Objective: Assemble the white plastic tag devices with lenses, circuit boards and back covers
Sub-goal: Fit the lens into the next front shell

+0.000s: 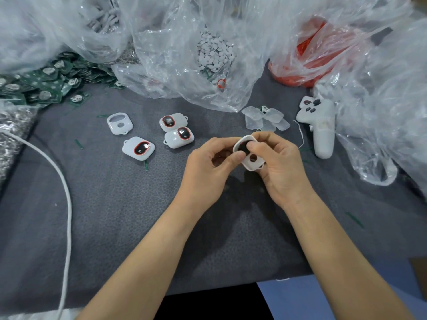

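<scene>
Pressing a dark lens into a white tag shell, I pinch it with my left hand and right hand; left of it, three lensed shells and one empty shell await boards and covers.

A small assembly workshop or piecework bench is shown. A worktable is covered with a dark grey mat, and loose parts are kept in bulk around its far edge: a heap of green circuit boards, a clear plastic bag of small white discs, and another bag of red parts. Finished white tags are laid out in a small group on the mat, an empty shell is set beside them, and clear covers are piled near a white handheld controller.
</scene>
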Available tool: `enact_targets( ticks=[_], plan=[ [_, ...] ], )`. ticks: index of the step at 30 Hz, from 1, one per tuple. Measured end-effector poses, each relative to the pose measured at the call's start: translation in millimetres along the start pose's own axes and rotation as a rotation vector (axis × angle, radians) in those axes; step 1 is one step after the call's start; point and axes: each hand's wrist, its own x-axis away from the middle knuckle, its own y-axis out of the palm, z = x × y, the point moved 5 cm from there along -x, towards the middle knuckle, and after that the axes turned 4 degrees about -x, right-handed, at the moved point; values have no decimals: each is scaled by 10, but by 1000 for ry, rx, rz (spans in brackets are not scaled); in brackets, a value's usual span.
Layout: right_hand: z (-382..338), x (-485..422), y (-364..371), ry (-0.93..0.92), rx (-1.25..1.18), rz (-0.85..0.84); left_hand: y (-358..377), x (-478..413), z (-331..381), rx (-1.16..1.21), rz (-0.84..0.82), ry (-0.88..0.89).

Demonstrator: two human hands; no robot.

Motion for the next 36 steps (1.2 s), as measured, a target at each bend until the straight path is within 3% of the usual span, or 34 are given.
enact_targets(
  ticks=[9, 17, 27, 36],
  plan=[
    [-32, 15, -17, -102, 194, 45, 1, -3, -18, -25, -16, -4],
    [-89, 65, 15, -310, 432, 72, -5, -15, -55, -62, 27, -57],
    [-86, 70, 64, -327, 563, 32, -7, -28, -84, -123, 99, -78],
    [-113, 69, 64, -332, 515, 5, -9, -25, -53, -130, 107, -85]
  ],
)
